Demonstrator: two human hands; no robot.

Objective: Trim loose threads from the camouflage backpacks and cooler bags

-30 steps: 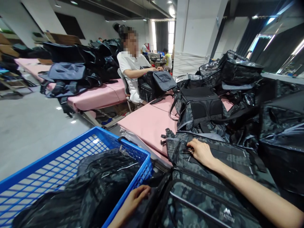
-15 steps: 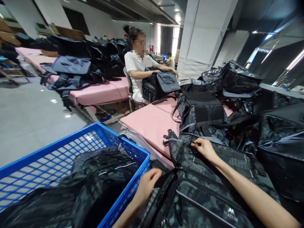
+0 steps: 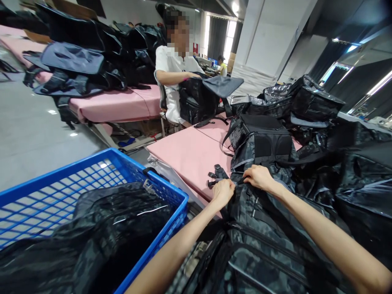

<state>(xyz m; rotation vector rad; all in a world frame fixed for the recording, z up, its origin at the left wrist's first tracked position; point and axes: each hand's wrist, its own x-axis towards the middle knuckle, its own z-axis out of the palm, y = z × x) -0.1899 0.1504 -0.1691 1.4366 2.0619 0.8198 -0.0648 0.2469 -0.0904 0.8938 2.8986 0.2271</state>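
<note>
A dark camouflage backpack [image 3: 266, 261] lies before me, its far end reaching onto the pink table. My left hand [image 3: 224, 192] is closed on the backpack's far left edge, close to a black strap with a buckle [image 3: 216, 173]. Just to the right, my right hand [image 3: 259, 177] pinches the far edge of the same backpack. The fingertips of both hands are partly hidden, so the exact bit of fabric or strap in them does not show. Beyond my hands another black backpack [image 3: 263, 141] rests on the table with its padded panel up.
On the left stands a blue plastic basket [image 3: 165, 188] holding dark bags [image 3: 116, 220]. A co-worker [image 3: 174, 73] in white sits across the pink table [image 3: 190, 151], handling a dark bag [image 3: 194, 100]. Silver-lined bags [image 3: 315, 100] are piled at right; more bags lie behind left.
My left hand has moved forward from beside the basket to the backpack's far edge. My right hand stays near that edge. The co-worker's bag flap has shifted, and the view has turned slightly.
</note>
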